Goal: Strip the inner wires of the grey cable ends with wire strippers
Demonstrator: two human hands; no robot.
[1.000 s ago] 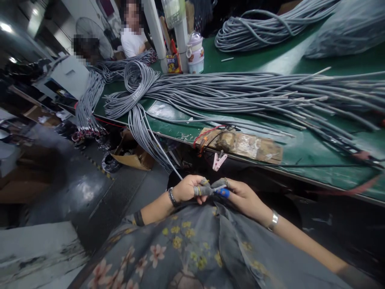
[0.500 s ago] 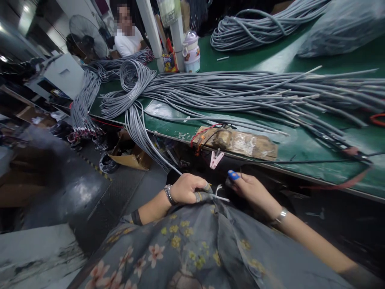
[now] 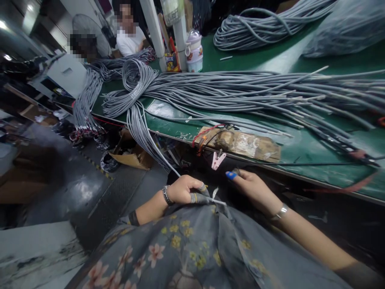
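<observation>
Head camera view, looking forward and down: a long green table (image 3: 240,61) runs across the upper part of the scene, from left of centre to the right edge. Along the bottom spreads the wearer's dark floral garment (image 3: 168,245). A thick bundle of grey cables (image 3: 216,90) stretches lengthwise over the table; towards its left it makes an upright loop, and some of its strands hang over the near edge. Behind it, at the upper right, lie a bulky plastic bag (image 3: 345,30) and a coil of cable (image 3: 255,32). Across the table at the upper left is a person in a white top (image 3: 130,41).

Below the table edge, just above the garment, are the wearer's two hands. The left hand (image 3: 186,191) pinches a grey cable (image 3: 219,202) between wrapped thumb and forefinger; the cable comes down from the hanging strands, and its short free end points right. The right hand (image 3: 255,186) is apart from that end, its blue-covered thumb near the forefinger; whether it grips anything cannot be told.

A worn board (image 3: 255,146) lies at the table's near edge. Smaller still are a lilac-lidded bottle (image 3: 195,56), a pale pink clip (image 3: 218,159) and a thin whitish strip (image 3: 215,192) curling up beside the cable end.
</observation>
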